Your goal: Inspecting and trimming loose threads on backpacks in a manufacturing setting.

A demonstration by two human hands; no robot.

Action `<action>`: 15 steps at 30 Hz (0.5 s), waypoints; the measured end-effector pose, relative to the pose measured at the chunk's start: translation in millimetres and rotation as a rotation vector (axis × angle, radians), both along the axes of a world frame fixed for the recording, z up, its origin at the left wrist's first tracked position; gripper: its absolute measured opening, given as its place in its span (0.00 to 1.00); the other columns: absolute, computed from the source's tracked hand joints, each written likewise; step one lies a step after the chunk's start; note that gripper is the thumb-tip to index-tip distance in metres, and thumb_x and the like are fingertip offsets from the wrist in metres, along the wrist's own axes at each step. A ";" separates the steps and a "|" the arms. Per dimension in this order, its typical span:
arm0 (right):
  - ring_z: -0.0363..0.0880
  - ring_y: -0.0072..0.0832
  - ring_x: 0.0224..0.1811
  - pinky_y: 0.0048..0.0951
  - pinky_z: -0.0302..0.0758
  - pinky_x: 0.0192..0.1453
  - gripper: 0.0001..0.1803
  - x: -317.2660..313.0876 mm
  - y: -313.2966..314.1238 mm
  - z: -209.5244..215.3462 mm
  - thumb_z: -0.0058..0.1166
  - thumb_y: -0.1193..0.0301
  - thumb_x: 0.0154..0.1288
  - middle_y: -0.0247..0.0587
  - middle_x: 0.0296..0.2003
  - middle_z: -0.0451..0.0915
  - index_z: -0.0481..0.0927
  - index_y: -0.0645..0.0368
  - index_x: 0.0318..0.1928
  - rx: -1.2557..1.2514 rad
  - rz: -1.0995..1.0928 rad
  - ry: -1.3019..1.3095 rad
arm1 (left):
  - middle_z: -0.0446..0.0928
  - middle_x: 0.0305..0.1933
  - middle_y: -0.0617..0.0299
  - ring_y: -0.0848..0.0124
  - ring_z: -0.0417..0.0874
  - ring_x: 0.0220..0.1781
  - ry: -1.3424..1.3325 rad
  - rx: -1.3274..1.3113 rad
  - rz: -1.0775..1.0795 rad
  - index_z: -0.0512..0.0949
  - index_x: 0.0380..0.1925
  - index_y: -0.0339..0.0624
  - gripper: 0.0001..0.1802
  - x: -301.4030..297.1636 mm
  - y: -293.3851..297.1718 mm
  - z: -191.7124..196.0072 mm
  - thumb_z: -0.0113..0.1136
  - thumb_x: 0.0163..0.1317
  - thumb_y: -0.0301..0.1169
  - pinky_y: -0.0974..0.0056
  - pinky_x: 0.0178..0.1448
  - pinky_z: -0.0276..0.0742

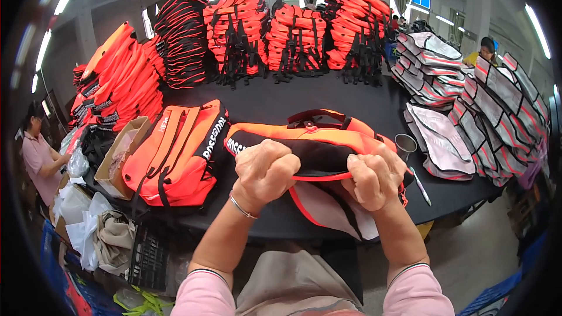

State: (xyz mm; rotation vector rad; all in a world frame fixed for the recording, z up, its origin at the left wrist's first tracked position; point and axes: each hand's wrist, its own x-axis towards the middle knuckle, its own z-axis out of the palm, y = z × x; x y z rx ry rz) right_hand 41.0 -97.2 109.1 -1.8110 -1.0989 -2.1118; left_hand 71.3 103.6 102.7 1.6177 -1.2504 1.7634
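An orange and black backpack (323, 158) lies on the black table right in front of me. My left hand (267, 171) is closed in a fist on its near edge, and my right hand (377, 179) grips the same edge farther right. Between them the black fabric with its orange rim is stretched out. From under this edge a grey-white panel (329, 200) with orange and black trim hangs toward me. The far side of the bag shows a black handle loop (319, 117). What my fingertips pinch is hidden behind the fabric.
Another orange backpack (175, 155) lies to the left beside a cardboard box (121, 161). A metal cup (405, 143) and a pen (420, 187) are at right. Stacked orange bags (237, 35) line the far edge; grey panels (436, 140) pile up right. A co-worker (42, 158) stands left.
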 end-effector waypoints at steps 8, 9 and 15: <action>0.65 0.26 0.17 0.25 0.61 0.21 0.06 7.1 -6.7 -11.9 0.59 0.80 0.48 0.32 0.19 0.66 0.74 0.60 0.27 0.014 -0.111 0.019 | 0.74 0.24 0.60 0.65 0.78 0.22 0.140 -0.199 -0.075 0.70 0.28 0.44 0.18 -0.6 -4.6 -22.2 0.68 0.40 0.19 0.65 0.24 0.71; 0.68 0.29 0.18 0.28 0.66 0.21 0.05 6.9 -7.5 -12.6 0.59 0.78 0.52 0.35 0.21 0.69 0.76 0.62 0.30 -0.065 -0.121 0.047 | 0.74 0.24 0.60 0.64 0.78 0.22 0.159 -0.242 -0.094 0.70 0.28 0.44 0.18 1.1 -3.0 -22.8 0.70 0.40 0.20 0.65 0.24 0.72; 0.68 0.30 0.19 0.27 0.65 0.21 0.07 11.4 -23.1 1.2 0.57 0.82 0.50 0.36 0.22 0.69 0.76 0.62 0.31 -0.047 -0.141 0.007 | 0.73 0.27 0.60 0.64 0.79 0.24 0.100 -0.055 -0.038 0.71 0.28 0.45 0.18 -9.4 -9.7 -44.7 0.66 0.37 0.19 0.63 0.26 0.74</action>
